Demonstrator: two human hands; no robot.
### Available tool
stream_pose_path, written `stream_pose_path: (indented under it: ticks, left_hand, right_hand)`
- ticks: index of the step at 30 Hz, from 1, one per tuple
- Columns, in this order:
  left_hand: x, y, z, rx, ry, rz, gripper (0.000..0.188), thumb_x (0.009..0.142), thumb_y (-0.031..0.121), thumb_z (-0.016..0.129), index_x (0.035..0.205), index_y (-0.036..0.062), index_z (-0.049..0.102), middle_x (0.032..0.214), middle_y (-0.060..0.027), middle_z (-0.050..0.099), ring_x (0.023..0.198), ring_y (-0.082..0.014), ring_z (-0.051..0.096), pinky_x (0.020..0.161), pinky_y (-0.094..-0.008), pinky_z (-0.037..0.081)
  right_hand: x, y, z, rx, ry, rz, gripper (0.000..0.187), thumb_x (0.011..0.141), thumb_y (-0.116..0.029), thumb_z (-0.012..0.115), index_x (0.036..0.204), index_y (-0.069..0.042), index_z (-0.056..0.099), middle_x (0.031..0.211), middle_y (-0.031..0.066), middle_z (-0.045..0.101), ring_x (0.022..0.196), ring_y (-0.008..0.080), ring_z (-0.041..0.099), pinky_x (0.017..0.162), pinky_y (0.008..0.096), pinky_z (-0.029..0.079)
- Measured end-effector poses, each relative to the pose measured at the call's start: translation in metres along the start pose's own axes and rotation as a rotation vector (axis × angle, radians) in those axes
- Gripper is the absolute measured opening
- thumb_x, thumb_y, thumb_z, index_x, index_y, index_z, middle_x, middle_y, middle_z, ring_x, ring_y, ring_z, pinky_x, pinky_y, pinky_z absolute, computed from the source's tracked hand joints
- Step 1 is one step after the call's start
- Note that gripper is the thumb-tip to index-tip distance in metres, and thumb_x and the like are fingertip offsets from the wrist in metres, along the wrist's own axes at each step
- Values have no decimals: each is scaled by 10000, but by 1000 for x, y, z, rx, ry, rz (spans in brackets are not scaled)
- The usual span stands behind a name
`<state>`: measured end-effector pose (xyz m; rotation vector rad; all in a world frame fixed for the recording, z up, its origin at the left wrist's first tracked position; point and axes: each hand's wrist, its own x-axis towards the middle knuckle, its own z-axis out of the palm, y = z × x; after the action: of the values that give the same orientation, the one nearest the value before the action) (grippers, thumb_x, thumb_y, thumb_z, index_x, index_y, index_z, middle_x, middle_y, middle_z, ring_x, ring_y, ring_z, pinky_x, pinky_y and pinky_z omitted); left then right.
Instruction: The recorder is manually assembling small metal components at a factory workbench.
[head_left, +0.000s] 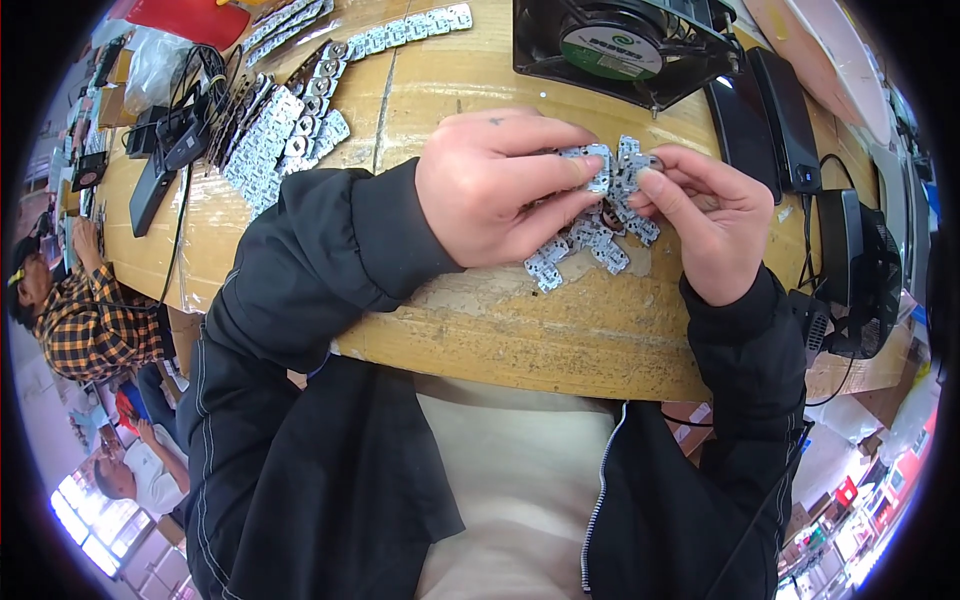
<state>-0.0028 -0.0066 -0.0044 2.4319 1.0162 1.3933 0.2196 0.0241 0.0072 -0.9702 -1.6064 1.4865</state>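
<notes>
Between thumb and fingers, my left hand pinches a small grey circuit board with dark speckles. My right hand grips another speckled circuit board close beside it, thumb on top. The two boards nearly meet, and I cannot tell whether they are joined. Under my fingers a loose pile of similar small boards lies on the wooden table. My left fingers partly cover the pile.
Strips and stacks of boards fill the far left, with a longer strip behind. A black fan stands at the back. Dark boxes and another black fan are at right. Black adapters and cables lie left; people sit beyond.
</notes>
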Motion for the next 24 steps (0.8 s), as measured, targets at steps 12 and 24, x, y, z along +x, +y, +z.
stream_pose_path:
  ticks: [12,24]
  left_hand:
    - [0,-3,1,-32,-28,66,328,669,-3,802,977,-15,691,932,-157,683,753,-271,659,656,-312,533]
    - [2,-2,-5,-38,-59,91,434,642,-7,801,1050,-38,656,946,-154,689,773,-279,666,670,-331,544]
  right_hand:
    - [3,-8,-2,-72,-30,39,160,898,22,619,1039,90,651,832,121,692,715,128,671,635,217,538]
    - [2,-6,-2,123,-147,145,128,888,14,634,999,73,657,811,140,695,703,167,688,612,242,554]
